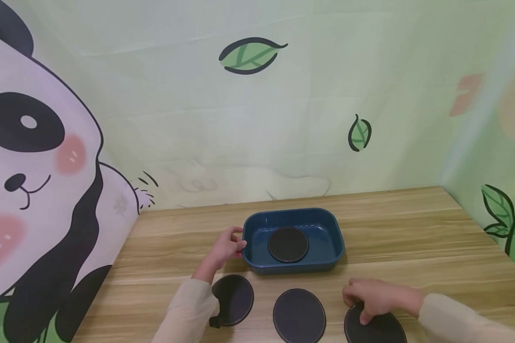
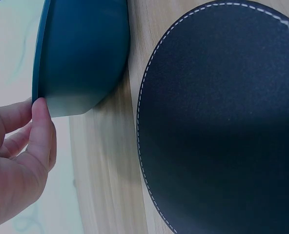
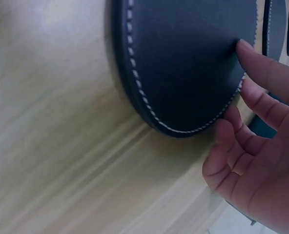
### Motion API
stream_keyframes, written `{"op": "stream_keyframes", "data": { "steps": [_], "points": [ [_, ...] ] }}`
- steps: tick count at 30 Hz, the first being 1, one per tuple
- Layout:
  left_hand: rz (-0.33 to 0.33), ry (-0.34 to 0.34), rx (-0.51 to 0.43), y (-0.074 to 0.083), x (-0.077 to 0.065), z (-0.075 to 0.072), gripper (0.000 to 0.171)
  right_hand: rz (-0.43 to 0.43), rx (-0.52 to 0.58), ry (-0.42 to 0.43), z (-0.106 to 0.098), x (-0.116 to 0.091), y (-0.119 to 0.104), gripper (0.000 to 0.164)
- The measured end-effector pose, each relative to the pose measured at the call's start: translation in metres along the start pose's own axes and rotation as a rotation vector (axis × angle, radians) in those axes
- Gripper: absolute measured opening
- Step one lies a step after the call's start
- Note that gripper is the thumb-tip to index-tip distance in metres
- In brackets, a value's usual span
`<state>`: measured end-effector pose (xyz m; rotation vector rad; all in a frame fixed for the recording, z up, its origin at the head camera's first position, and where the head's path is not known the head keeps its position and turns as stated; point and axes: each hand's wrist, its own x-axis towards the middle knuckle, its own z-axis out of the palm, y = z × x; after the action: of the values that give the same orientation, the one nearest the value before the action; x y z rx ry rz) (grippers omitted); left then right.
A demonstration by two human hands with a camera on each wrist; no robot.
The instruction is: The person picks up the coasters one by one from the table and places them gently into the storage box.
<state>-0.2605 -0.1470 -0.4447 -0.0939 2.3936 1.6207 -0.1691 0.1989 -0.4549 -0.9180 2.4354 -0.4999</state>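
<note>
Nearest coaster: a round dark coaster [image 1: 379,329] with pale stitching lies at the near right edge of the desk [image 1: 412,238]; the right hand [image 1: 375,297] rests on its far rim.
Right fingers: in the right wrist view the fingers [image 3: 261,73] are slightly spread and gently bent, one fingertip pressing on the coaster's top face [image 3: 183,63], the others at its edge; they are not curled round it.
Desk: light wood with lengthwise grain, carrying everything here.
Room: a pale green backdrop [image 1: 283,119] with printed leaves stands behind the desk; a large cartoon panda [image 1: 30,181] fills the left side.
Other coasters: a middle coaster [image 1: 299,315] lies flat between the two hands; a left coaster [image 1: 233,299] lies just beside the left sleeve, which partly covers it.
Tray: a dark blue rectangular tray [image 1: 332,228] with rounded corners sits at mid-desk, beyond the row of three coasters.
Tray contents: one more dark round coaster, the tray coaster [image 1: 288,244], lies flat on the tray's floor.
Left hand: the left hand [image 1: 227,247] holds the tray's left end; in the left wrist view the thumb [image 2: 39,131] and curled fingers pinch the rim [image 2: 37,87].
</note>
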Motion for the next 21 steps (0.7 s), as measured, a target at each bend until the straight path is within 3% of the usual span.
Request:
{"op": "stream_keyframes", "data": {
  "steps": [16,21],
  "points": [
    [-0.003,-0.007,0.015,0.002,-0.001,-0.002,0.039,0.043,-0.116,-0.045,-0.001,0.007,-0.002,0.037],
    [-0.003,-0.01,0.018,0.001,-0.001,-0.002,0.039,0.056,0.014,-0.083,-0.009,0.005,-0.005,0.035]
  ]
}}
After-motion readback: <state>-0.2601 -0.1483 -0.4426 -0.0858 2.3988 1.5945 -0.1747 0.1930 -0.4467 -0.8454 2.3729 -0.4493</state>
